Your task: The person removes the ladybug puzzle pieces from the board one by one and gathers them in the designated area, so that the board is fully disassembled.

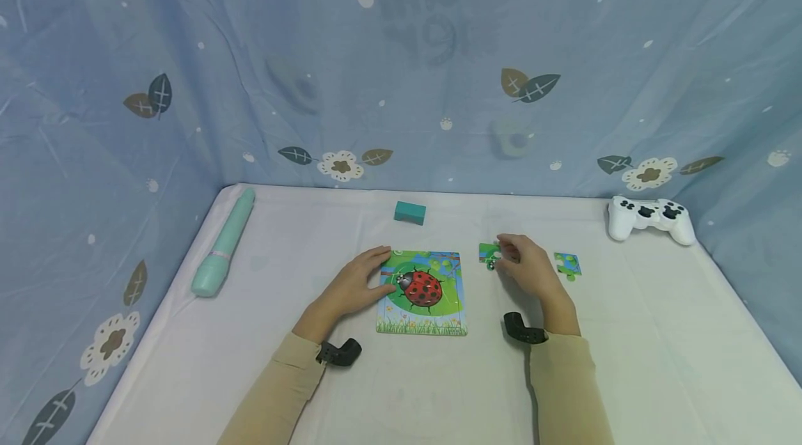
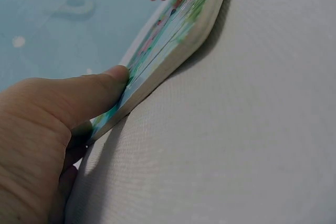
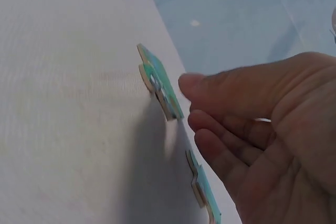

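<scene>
The ladybug puzzle (image 1: 421, 292) is red with black spots on green and sky blue. Right of it: green-and-blue puzzle pieces (image 1: 567, 263), then a white gamepad (image 1: 650, 218). Behind it: a teal block (image 1: 410, 212) and blue, white-flowered cloth (image 1: 401, 83).

1. The puzzle board (image 1: 422, 292) is showing a smooth printed face, wood-like at its edge.
2. The white cloth (image 1: 426, 389) is looking matt and finely woven.
3. The backdrop (image 1: 401, 69) is hanging as creased fabric.
4. The controller (image 1: 651, 214) is resembling smooth plastic.
</scene>
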Action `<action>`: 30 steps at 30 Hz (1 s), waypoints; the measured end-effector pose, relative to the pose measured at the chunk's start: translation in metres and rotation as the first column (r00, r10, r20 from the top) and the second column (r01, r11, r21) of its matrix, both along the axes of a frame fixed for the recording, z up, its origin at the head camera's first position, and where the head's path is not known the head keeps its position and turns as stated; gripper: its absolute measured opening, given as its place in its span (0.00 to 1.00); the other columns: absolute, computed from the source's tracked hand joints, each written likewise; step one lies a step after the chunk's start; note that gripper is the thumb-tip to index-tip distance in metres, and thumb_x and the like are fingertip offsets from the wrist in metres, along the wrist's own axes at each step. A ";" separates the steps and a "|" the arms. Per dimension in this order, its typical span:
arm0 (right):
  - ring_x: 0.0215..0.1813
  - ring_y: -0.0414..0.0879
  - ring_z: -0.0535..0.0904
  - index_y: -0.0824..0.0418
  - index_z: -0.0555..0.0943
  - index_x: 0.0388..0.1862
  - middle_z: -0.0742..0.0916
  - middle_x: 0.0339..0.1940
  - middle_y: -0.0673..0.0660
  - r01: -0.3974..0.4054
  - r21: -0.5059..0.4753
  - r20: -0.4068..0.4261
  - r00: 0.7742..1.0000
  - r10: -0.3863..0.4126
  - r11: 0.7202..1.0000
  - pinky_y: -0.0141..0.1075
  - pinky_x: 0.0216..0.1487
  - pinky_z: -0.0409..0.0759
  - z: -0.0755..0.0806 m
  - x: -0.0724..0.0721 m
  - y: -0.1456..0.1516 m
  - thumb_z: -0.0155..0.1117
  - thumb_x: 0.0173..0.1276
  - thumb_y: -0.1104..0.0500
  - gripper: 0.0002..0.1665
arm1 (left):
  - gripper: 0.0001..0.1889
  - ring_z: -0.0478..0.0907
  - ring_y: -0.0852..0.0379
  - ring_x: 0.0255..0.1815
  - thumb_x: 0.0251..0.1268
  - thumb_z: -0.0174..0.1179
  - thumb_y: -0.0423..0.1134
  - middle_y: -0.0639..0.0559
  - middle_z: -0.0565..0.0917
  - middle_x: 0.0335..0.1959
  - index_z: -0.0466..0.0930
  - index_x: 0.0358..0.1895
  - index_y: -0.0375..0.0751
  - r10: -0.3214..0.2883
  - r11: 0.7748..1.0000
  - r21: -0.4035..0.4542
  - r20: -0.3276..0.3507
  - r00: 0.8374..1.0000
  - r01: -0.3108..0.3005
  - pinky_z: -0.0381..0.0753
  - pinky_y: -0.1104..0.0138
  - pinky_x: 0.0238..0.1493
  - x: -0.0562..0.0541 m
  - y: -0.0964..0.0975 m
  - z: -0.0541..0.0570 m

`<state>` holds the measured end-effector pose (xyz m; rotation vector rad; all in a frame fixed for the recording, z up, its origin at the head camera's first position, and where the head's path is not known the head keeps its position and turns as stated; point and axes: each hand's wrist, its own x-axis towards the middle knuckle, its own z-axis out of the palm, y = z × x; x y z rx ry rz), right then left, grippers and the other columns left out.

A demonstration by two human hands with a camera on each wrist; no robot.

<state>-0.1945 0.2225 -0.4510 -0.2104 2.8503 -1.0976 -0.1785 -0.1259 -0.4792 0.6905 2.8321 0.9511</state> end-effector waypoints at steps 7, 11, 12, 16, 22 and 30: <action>0.62 0.60 0.74 0.66 0.69 0.65 0.78 0.60 0.66 -0.054 -0.156 0.044 0.997 0.061 0.986 0.52 0.62 0.74 0.005 0.001 -0.013 0.62 0.66 0.63 0.29 | 0.37 0.60 0.48 0.73 0.59 0.64 0.53 0.49 0.65 0.71 0.66 0.68 0.39 -0.006 1.000 0.001 -0.017 1.000 0.006 0.60 0.54 0.72 -0.001 -0.001 -0.001; 0.60 0.58 0.75 0.64 0.73 0.62 0.80 0.58 0.63 -0.156 -0.192 0.066 0.983 0.171 0.969 0.51 0.60 0.75 0.010 0.005 -0.029 0.63 0.66 0.60 0.26 | 0.37 0.60 0.48 0.72 0.58 0.65 0.52 0.49 0.66 0.71 0.66 0.68 0.39 -0.003 1.000 0.006 -0.030 1.000 0.003 0.60 0.54 0.72 -0.001 -0.001 -0.002; 0.60 0.57 0.76 0.64 0.73 0.61 0.80 0.57 0.62 -0.186 -0.198 0.074 0.976 0.204 0.962 0.51 0.60 0.75 0.012 0.006 -0.032 0.63 0.66 0.60 0.25 | 0.37 0.60 0.48 0.72 0.58 0.65 0.52 0.49 0.66 0.71 0.66 0.68 0.39 -0.003 1.000 0.008 -0.031 1.000 0.003 0.60 0.54 0.72 -0.001 -0.001 -0.002; 0.58 0.57 0.76 0.65 0.75 0.59 0.81 0.56 0.62 -0.280 -0.220 0.114 0.944 0.309 0.935 0.50 0.59 0.76 0.017 0.014 -0.043 0.63 0.66 0.61 0.23 | 0.36 0.61 0.49 0.72 0.59 0.64 0.52 0.49 0.66 0.71 0.67 0.67 0.38 -0.019 1.000 0.017 -0.038 0.999 0.020 0.60 0.56 0.72 -0.001 0.000 -0.004; 0.61 0.57 0.75 0.66 0.75 0.59 0.81 0.58 0.61 -0.333 -0.202 0.123 0.924 0.361 0.921 0.50 0.62 0.74 0.013 0.027 -0.054 0.65 0.63 0.62 0.25 | 0.34 0.62 0.50 0.72 0.59 0.64 0.50 0.49 0.68 0.70 0.69 0.66 0.37 -0.058 0.997 0.051 -0.065 0.996 0.061 0.62 0.56 0.72 -0.001 -0.001 -0.003; 0.62 0.54 0.74 0.63 0.77 0.58 0.81 0.56 0.57 -0.331 -0.148 -0.004 0.943 0.334 0.932 0.51 0.64 0.71 -0.004 0.033 -0.062 0.69 0.60 0.61 0.26 | 0.29 0.65 0.49 0.70 0.59 0.65 0.47 0.49 0.72 0.67 0.73 0.63 0.40 -0.115 0.988 0.095 -0.064 0.991 0.120 0.65 0.55 0.70 0.005 0.000 0.000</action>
